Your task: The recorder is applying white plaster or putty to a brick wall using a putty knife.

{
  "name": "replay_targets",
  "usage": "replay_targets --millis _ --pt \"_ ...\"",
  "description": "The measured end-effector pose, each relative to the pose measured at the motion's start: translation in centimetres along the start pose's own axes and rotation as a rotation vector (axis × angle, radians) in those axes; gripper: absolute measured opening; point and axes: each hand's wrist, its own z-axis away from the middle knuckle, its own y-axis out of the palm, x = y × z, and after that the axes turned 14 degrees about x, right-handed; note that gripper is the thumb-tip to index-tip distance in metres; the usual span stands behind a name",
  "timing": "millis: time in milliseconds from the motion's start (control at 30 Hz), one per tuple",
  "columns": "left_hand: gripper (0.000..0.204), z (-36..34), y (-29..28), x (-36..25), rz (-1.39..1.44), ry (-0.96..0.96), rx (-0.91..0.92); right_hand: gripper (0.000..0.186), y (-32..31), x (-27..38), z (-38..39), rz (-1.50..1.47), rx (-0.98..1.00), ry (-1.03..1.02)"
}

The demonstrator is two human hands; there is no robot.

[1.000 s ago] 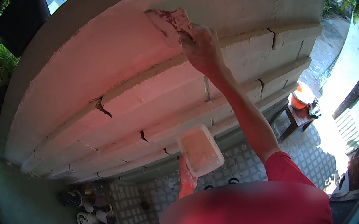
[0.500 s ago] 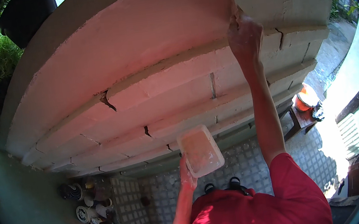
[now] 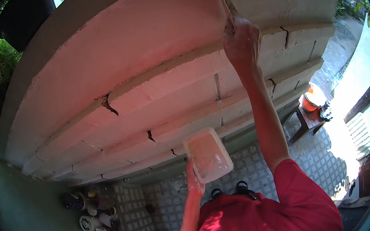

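My right hand (image 3: 242, 39) is stretched up to the pale wall (image 3: 138, 33), its fingers closed around a putty knife (image 3: 224, 5). The thin blade shows edge-on against the smooth upper band of the wall; the handle is mostly hidden in the fist. Lower down, my left hand (image 3: 194, 182) grips a rectangular translucent plastic tub (image 3: 207, 153) by its left side. Pale smears mark the tub's inside, and how much it contains I cannot tell. Whitish residue clings to both hands.
Below the smooth band, the wall has stepped ledges with dark cracks (image 3: 109, 105). Several containers (image 3: 88, 223) stand at lower left. At right an orange bucket (image 3: 311, 101) rests on a wooden stool (image 3: 305, 124). Tiled floor (image 3: 168, 200) lies under my feet.
My right hand has moved left along the upper wall with the putty knife, whose blade is now further left. The tub in my left hand has barely shifted.
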Motion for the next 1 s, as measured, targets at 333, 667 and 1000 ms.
replay_targets --millis 333,667,1000 --pt "0.048 -0.6 -0.7 -0.3 0.030 0.006 -0.046 0.055 0.4 -1.5 1.5 0.123 0.228 -0.203" --pt "0.050 -0.9 -0.9 0.5 0.067 0.004 0.001 0.058 -0.3 -6.1 0.3 0.381 0.179 -0.311" --pt "0.053 -1.8 1.1 0.7 0.027 0.011 -0.021 0.051 -0.6 -5.8 -1.8 0.392 0.154 -0.367"
